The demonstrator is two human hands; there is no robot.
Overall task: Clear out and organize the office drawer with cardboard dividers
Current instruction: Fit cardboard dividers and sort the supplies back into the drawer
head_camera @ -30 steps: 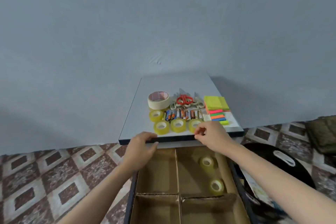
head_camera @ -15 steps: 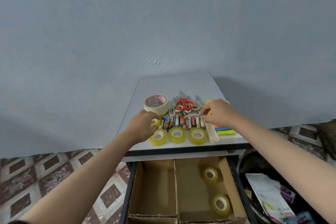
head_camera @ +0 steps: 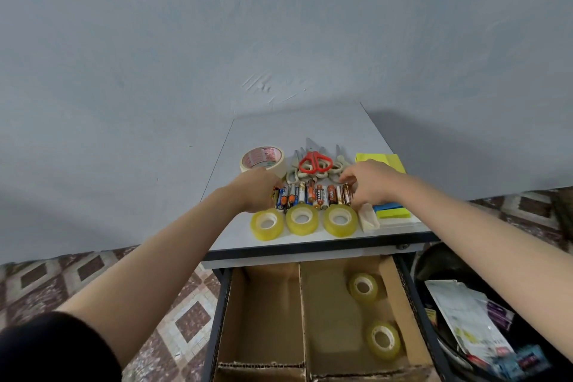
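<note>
Batteries (head_camera: 311, 195) are laid side by side in a row on the grey cabinet top (head_camera: 297, 127), and the row is flanked by both hands. The left hand (head_camera: 257, 191) is set against the left end of the row with its fingers curled under and hidden by the back of the hand, so it cannot be told whether a battery is pinched. The right hand (head_camera: 369, 183) is placed at the right end, fingers bent down toward the last battery; whether that battery is gripped or only touched cannot be told either. Behind the row, a roll of masking tape (head_camera: 263, 161) is seen at the left, red-handled scissors (head_camera: 315, 162) lie on top of pale-handled pairs in the middle, and yellow sticky notes (head_camera: 390, 160) are stacked at the right. In front of the row, three clear tape rolls (head_camera: 302, 219) are lined up, with a cream folded piece (head_camera: 369, 217) and blue and yellow note pads (head_camera: 392, 211) beside them. Below, the drawer (head_camera: 406, 288) is pulled out and is split by cardboard dividers (head_camera: 300, 304); two more tape rolls (head_camera: 363, 287) are held in its right compartment. A dark bin of papers (head_camera: 465, 304) is seen just right of the drawer.
</note>
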